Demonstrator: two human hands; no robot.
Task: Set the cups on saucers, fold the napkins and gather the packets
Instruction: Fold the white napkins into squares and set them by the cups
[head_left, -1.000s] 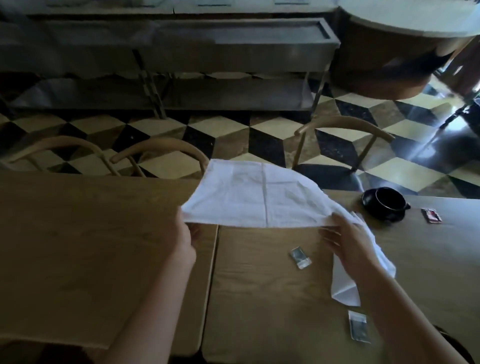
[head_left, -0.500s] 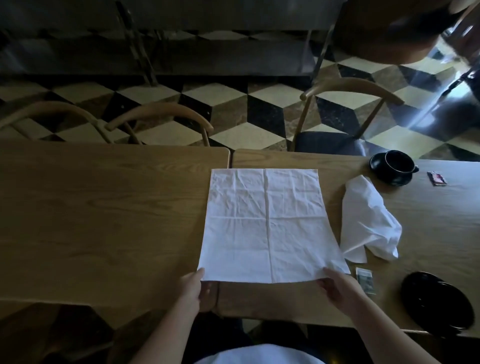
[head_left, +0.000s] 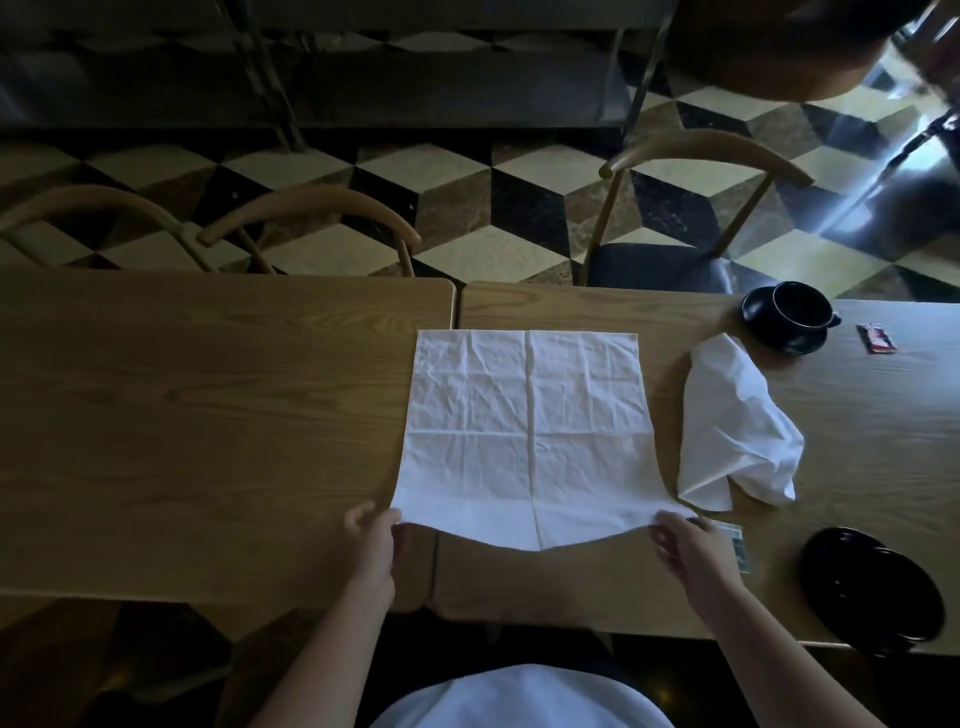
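A white napkin (head_left: 527, 431) lies spread flat across the seam of two wooden tables (head_left: 208, 426). My left hand (head_left: 371, 540) pinches its near left corner and my right hand (head_left: 691, 545) pinches its near right corner; the near edge is lifted and sags between them. A second white napkin (head_left: 732, 426) lies crumpled to the right. A black cup (head_left: 797, 306) sits on a black saucer (head_left: 763, 332) at the far right. A red packet (head_left: 876, 338) lies beyond it. A pale packet (head_left: 737, 540) peeks out beside my right hand.
Black saucers (head_left: 872, 587) are stacked at the near right table edge. Wooden chairs (head_left: 311, 218) stand along the far side, one with a dark seat (head_left: 660, 260). The left table is bare wood.
The napkin went from held in the air to laid flat on the table. Since half a second ago, both hands have raised its near corners slightly.
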